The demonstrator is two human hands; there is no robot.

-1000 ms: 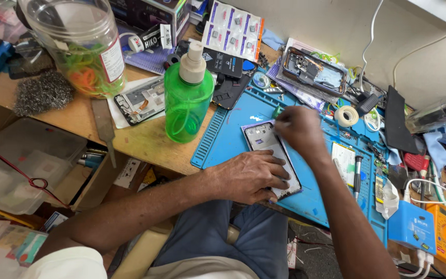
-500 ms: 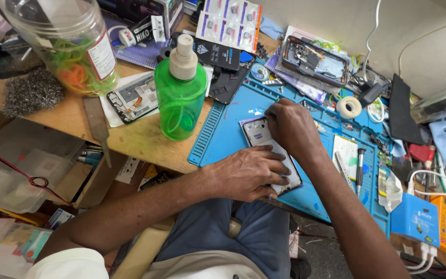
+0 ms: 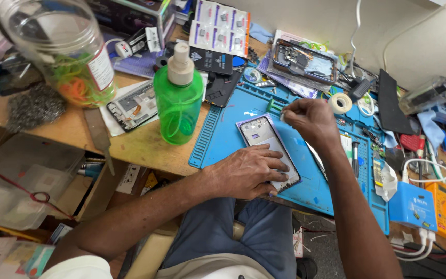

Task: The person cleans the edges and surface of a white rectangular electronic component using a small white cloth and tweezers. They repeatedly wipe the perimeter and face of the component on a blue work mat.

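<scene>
A blue mat (image 3: 233,139), a green bottle (image 3: 178,106) and a seemingly purple-edged phone frame (image 3: 264,137).

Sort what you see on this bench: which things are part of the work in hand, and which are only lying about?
In use:
left hand pressing down on the phone frame
right hand pinching something small and white
blue work mat

Lying about:
green spray bottle
clear plastic jar
tape roll
steel wool
</scene>
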